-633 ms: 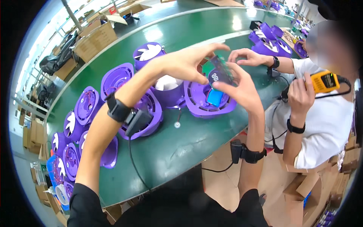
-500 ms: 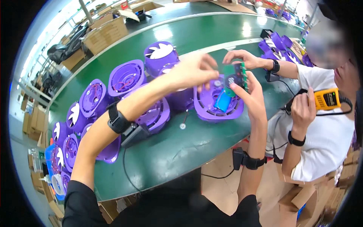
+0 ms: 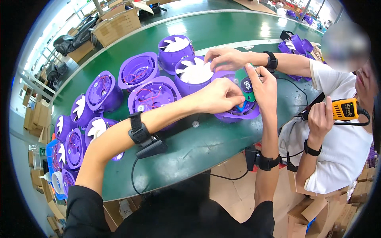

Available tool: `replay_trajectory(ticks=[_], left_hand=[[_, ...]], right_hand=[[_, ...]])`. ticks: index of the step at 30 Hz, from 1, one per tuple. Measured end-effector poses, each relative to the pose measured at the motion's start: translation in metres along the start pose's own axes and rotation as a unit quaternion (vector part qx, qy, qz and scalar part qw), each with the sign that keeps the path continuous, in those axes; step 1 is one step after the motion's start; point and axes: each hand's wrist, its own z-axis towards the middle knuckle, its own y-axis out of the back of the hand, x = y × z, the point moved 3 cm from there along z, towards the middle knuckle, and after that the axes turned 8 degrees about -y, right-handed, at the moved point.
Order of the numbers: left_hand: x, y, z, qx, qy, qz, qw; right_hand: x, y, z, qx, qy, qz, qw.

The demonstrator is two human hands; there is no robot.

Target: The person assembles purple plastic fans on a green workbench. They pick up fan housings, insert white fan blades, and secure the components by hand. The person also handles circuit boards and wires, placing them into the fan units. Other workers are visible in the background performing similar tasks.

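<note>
My right hand (image 3: 265,88) pinches a green circuit board (image 3: 249,96) with a round dark grille on it, holding it over a purple round housing (image 3: 234,118). My left hand (image 3: 223,94) is closed, its fingertips together beside the board's lower edge and just above a blue block (image 3: 241,106) in the housing. Whatever those fingertips hold is hidden. A co-worker's hand (image 3: 227,58) reaches in from the right, by a purple housing with a white fan (image 3: 196,71).
Several purple housings (image 3: 104,90) stand left on the green table (image 3: 178,158). A small round metal piece (image 3: 195,124) lies near me. The co-worker's other hand (image 3: 320,119) is by a yellow handheld device (image 3: 344,110). Cardboard boxes (image 3: 117,27) stand beyond.
My left hand has come down to the blue block, its fingers closing. The board has tilted in my right hand. The co-worker's hand has moved left to the white fan.
</note>
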Motion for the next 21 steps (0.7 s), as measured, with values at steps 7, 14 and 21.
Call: replay_trajectory(ticks=[7,14,21], left_hand=[[-0.008,-0.018,-0.012,-0.163,-0.047,0.086,0.982],[0.003,-0.005,-0.005,-0.099,-0.001,-0.077,0.992],[-0.007,-0.018,-0.014,-0.153,-0.05,0.033,0.986]], right_hand=[[0.01,-0.005,-0.005,-0.048,-0.032,-0.023,0.998],[0.001,-0.003,0.0,0.027,-0.05,0.134,0.989],[-0.006,-0.003,0.018,-0.09,-0.026,0.134,0.987]])
